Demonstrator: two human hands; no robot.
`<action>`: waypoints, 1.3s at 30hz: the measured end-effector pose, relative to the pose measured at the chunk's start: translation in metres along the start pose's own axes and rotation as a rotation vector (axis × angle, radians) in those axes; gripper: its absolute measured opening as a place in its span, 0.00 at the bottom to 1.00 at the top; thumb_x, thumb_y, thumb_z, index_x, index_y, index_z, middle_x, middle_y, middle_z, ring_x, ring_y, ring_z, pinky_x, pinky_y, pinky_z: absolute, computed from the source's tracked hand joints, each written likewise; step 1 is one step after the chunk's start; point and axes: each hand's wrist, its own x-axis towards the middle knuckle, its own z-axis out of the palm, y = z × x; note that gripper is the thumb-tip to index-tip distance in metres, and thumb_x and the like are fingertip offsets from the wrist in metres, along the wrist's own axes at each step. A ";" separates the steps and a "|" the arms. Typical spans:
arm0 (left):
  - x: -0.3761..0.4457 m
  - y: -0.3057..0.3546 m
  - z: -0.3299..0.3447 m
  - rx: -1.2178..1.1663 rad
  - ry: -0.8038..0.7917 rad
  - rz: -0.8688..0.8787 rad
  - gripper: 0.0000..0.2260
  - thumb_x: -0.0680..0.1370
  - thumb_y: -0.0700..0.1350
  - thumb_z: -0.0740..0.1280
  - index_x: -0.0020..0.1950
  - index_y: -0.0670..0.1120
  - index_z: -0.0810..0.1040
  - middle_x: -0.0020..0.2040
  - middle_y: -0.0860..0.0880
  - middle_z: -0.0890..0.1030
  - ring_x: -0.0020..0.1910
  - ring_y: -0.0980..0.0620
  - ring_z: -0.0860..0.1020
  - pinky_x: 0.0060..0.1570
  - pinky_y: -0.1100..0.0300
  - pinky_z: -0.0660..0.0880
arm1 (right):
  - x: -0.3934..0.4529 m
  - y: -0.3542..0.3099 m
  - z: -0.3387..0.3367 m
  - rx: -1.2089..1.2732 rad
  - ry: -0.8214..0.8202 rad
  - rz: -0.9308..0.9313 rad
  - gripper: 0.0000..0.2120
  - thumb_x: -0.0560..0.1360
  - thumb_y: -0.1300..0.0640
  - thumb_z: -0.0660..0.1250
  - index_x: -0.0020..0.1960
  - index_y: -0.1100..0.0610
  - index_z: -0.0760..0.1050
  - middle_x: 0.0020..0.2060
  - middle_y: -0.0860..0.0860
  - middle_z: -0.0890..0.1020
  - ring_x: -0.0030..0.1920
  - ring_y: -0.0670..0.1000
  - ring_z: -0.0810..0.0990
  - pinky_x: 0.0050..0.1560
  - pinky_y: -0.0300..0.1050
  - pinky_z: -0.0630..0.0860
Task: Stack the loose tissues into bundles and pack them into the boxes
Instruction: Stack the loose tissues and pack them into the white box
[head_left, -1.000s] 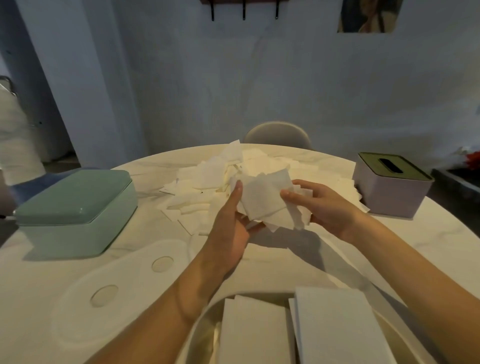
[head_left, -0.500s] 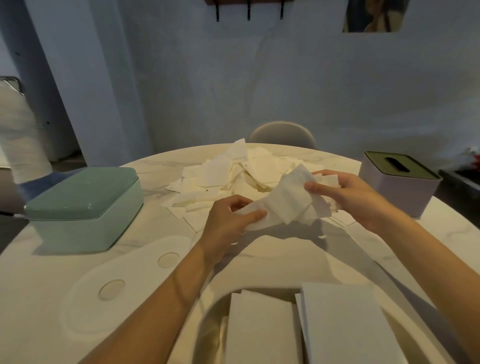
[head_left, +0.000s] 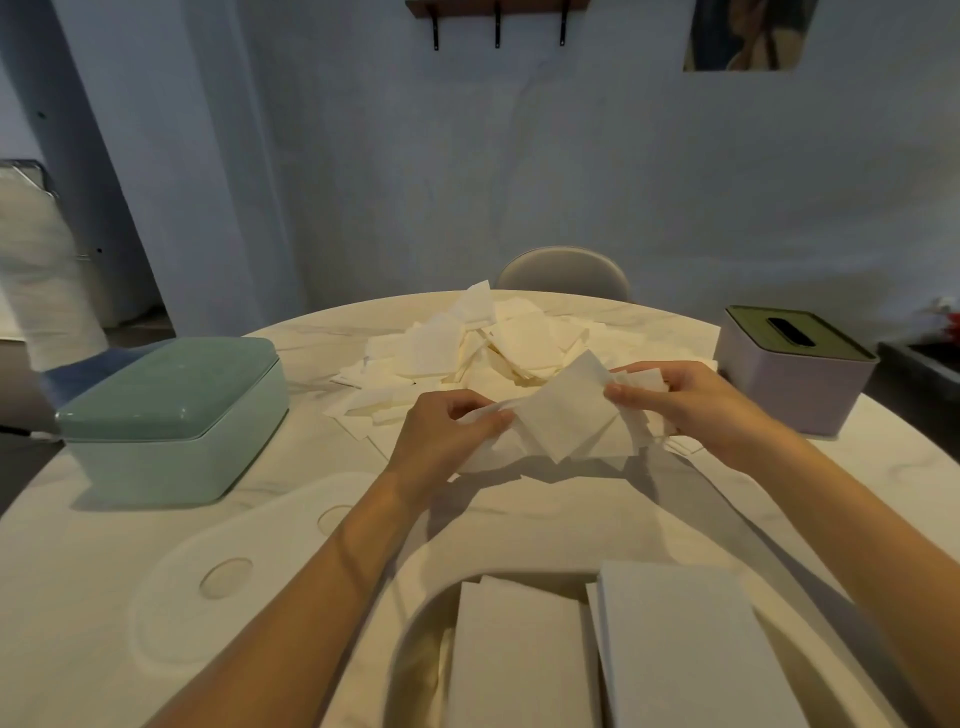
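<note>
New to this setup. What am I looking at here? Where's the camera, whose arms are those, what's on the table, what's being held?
There is no robot here: a person works with bare hands, and the single wide-angle camera sits on their head, looking forward and down. That is why the arms enter from the bottom edge.

On the round white table lies a pile of loose tissues. A closed green box stands at the left, and a lilac box with a slotted olive lid at the right. Nearest the camera, neat white tissue bundles lie in a pale open container.

The left hand and right hand each pinch a handful of tissues, raised just above the table.
</note>
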 end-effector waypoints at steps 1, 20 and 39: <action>0.000 0.000 -0.001 0.004 0.009 -0.007 0.04 0.77 0.51 0.75 0.49 0.52 0.86 0.45 0.57 0.84 0.47 0.55 0.81 0.48 0.61 0.78 | -0.001 0.000 0.001 0.002 0.006 -0.011 0.09 0.74 0.47 0.73 0.54 0.44 0.83 0.54 0.47 0.85 0.55 0.52 0.82 0.52 0.47 0.77; -0.001 -0.002 -0.004 -0.005 0.094 -0.039 0.04 0.81 0.49 0.71 0.51 0.50 0.82 0.51 0.50 0.83 0.50 0.49 0.80 0.58 0.47 0.78 | 0.003 0.007 0.017 0.165 0.150 0.134 0.04 0.81 0.58 0.68 0.53 0.54 0.81 0.56 0.50 0.80 0.58 0.54 0.74 0.57 0.52 0.70; -0.004 0.010 -0.003 -0.265 -0.049 -0.042 0.09 0.80 0.52 0.72 0.60 0.58 0.81 0.58 0.58 0.82 0.56 0.53 0.81 0.44 0.65 0.80 | -0.014 -0.020 0.040 -0.356 -0.030 -0.357 0.16 0.75 0.39 0.66 0.61 0.41 0.78 0.55 0.32 0.78 0.50 0.41 0.79 0.46 0.27 0.72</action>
